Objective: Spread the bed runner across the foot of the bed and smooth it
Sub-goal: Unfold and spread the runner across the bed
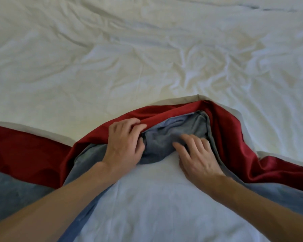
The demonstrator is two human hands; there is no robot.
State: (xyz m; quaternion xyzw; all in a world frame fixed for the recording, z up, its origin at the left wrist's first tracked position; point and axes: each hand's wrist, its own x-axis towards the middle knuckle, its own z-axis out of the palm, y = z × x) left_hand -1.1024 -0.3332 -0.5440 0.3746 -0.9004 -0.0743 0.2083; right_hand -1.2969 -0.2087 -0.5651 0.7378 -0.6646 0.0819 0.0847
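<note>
Where: the red bed runner (pixel 234 137) is lying across the foot of the white bed (pixel 147 58), its middle humped and folded over, grey underside showing.
Hands: the left hand (pixel 124 144) is clutching the red fold; the right hand (pixel 194 159) is resting spread fingers on the grey side, any pinch unclear.
Risk: tugging one side alone is likely to drag the flatter ends askew.

Person's body, head view: left hand (pixel 124 145) and right hand (pixel 198 159), both bare. Left forearm (pixel 59 198) and right forearm (pixel 252 203) are bare from the wrist to the lower frame edge. Knuckles and tendons stand out on the back of the right hand. Fingers (pixel 196 140) are slightly blurred; nail detail cannot be told.
</note>
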